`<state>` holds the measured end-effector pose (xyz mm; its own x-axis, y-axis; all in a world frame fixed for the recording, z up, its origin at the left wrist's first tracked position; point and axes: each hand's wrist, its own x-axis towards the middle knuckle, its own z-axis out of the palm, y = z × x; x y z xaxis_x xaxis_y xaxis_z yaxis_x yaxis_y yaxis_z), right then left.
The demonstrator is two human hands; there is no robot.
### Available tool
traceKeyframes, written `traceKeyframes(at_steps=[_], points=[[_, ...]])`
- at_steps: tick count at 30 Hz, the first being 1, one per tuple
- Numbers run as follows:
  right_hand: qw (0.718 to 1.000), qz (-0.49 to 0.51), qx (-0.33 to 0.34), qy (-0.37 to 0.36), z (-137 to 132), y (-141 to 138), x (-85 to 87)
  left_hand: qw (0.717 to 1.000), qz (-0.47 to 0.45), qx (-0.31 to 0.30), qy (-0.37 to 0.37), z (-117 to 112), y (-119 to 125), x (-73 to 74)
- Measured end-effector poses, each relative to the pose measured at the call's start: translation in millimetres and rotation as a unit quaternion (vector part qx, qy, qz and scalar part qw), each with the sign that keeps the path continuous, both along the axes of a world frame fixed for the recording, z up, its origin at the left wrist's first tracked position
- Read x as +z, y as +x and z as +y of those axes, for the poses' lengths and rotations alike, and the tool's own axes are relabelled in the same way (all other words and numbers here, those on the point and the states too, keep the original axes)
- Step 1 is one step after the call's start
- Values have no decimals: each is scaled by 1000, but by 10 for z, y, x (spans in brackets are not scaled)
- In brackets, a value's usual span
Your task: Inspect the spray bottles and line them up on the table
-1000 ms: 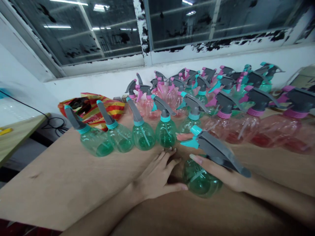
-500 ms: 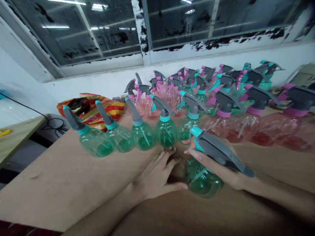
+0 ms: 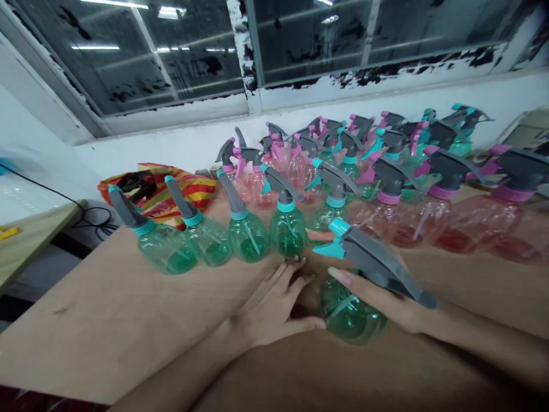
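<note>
A green spray bottle (image 3: 349, 312) with a grey and turquoise spray head stands on the table in front of me, some liquid inside and its nozzle toward the upper left. My right hand (image 3: 386, 294) is round its neck under the head, the thumb on the near side and a fingertip showing beyond the trigger (image 3: 330, 249). Part of that hand is hidden behind the head. My left hand (image 3: 274, 306) lies on the tabletop with its fingers spread, its thumb tip at the bottle's left side. Just beyond its fingertips stands another green spray bottle (image 3: 288, 229).
Several green bottles stand in a row to the left, and pink spray bottles (image 3: 388, 206) to the right. More pink and green ones crowd behind, near the wall. A red and yellow bag (image 3: 189, 189) lies at the back left of the wooden table (image 3: 86, 326), below a window.
The trigger of the bottle at my right hand has swung outward from the neck. The right fingers have loosened from it and moved apart. My left hand has stayed in place.
</note>
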<state>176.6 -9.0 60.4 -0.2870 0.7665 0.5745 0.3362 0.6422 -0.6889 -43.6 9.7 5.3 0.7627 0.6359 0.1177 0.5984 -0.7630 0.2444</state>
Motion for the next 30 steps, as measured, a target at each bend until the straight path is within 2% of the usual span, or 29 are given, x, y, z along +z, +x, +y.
traceKeyframes(at_steps=[8, 21, 30], points=[[999, 7, 5, -45, 1, 9, -18, 1000, -3, 2, -7, -4, -4, -3], [999, 9, 27, -17, 5, 9, 23, 1000, 4, 1, -7, -3, 2, 8], [999, 13, 32, -41, 9, 13, 26, 1000, 11, 7, -16, -14, 10, 16]])
